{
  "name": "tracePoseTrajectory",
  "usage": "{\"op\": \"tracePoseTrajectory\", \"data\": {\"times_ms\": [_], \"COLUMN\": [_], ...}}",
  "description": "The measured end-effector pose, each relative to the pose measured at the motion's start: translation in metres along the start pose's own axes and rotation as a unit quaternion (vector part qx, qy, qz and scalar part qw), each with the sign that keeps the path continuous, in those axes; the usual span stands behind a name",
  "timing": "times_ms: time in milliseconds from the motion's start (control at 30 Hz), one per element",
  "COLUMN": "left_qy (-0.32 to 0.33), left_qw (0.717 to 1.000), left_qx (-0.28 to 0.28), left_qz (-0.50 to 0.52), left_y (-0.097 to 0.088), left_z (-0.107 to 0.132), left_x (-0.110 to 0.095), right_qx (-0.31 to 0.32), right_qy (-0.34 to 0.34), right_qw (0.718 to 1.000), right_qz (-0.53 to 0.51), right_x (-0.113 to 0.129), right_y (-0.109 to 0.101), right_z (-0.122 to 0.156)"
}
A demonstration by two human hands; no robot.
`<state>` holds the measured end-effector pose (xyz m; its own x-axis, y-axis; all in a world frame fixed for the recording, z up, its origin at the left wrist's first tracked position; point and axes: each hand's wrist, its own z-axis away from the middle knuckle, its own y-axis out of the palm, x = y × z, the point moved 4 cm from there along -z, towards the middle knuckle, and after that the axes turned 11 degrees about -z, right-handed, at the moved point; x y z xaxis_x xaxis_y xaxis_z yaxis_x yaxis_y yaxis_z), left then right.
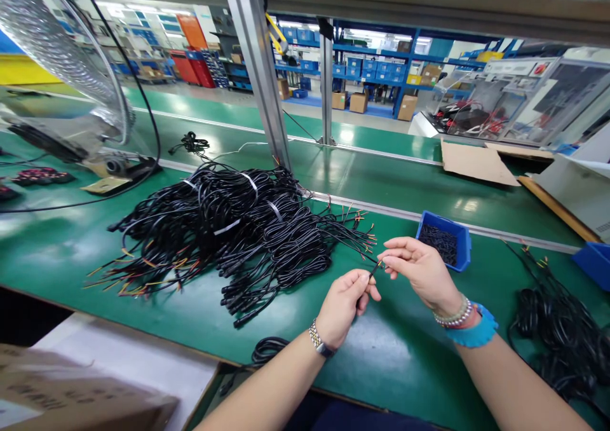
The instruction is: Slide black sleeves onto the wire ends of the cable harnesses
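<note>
Just past the front edge of the green bench, my left hand [347, 301] pinches a thin black cable [374, 271] close to its stripped end, where short coloured wires show. My right hand [422, 271] is closed at those wire ends, thumb and fingertips together; anything smaller between them is hidden. Left of my hands lies a big heap of bundled black cables [223, 221], tied with pale bands, with bare coloured wire ends and black connectors sticking out. Behind my right hand sits a blue bin [464, 250] holding many small black pieces [438, 243].
More black cables [553, 316] lie at the right, beside another blue bin [593, 266]. A coiled cable [269, 349] rests at the front edge. A metal post [260, 68] rises behind the heap. A silver duct [61, 49] hangs at left; cardboard [476, 161] lies behind.
</note>
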<state>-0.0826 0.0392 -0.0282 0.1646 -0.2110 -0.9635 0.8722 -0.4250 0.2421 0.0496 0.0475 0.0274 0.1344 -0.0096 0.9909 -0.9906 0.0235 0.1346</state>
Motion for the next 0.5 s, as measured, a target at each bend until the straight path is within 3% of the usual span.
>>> {"op": "tracePoseTrajectory", "data": {"times_ms": [200,367,433,500], "left_qy": [-0.005,-0.012,0.000,0.011], "left_qw": [1.000,0.999,0.999,0.998], "left_qx": [0.004,0.011,0.025,0.053], "left_qz": [0.005,0.033,0.022,-0.018], "left_y": [0.002,0.005,0.007,0.009], "left_z": [-0.001,0.007,0.013,0.020], "left_x": [0.002,-0.004,-0.010,-0.015], "right_qx": [0.063,0.067,0.060,0.066], "right_qy": [0.058,0.055,0.019,-0.040], "right_qw": [0.995,0.988,0.969,0.927], "right_qz": [0.045,0.130,0.238,0.368], "right_x": [-0.006,-0.006,-0.016,-0.030], "right_y": [0.009,-0.005,-0.011,-0.011], "right_z": [0.004,-0.009,-0.020,-0.032]}}
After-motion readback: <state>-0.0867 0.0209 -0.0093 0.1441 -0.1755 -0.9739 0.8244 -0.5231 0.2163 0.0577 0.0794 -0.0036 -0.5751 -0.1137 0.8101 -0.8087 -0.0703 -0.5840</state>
